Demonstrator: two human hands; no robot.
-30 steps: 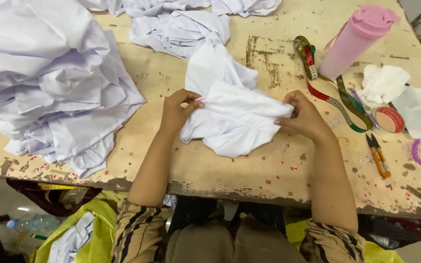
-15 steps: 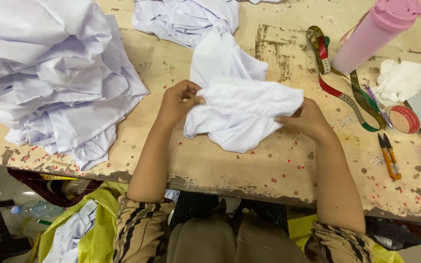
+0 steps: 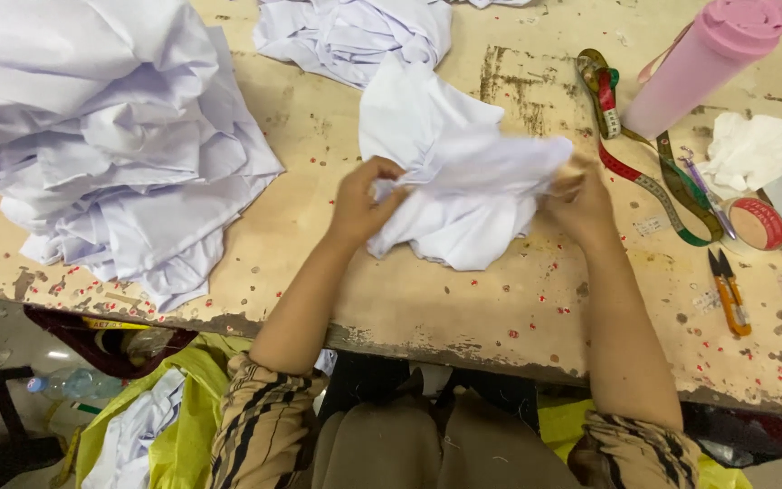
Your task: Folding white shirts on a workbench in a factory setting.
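Observation:
A crumpled piece of white cloth (image 3: 463,181) lies in the middle of a worn wooden table (image 3: 463,299). My left hand (image 3: 362,201) grips its left edge, fingers curled into the fabric. My right hand (image 3: 579,204) pinches the right side of the same cloth, which is lifted slightly between both hands. Part of the cloth trails back toward the far side of the table.
A big heap of white garments (image 3: 92,136) fills the left. More white cloth (image 3: 355,32) lies at the back. On the right are a pink bottle (image 3: 699,63), a measuring tape (image 3: 644,172), a tape roll (image 3: 758,224), orange thread snips (image 3: 730,294) and crumpled white paper (image 3: 748,149).
Both hands have lifted and bunched the cloth, drawing it up and slightly away from the table's front edge. The view has shifted a little to the left.

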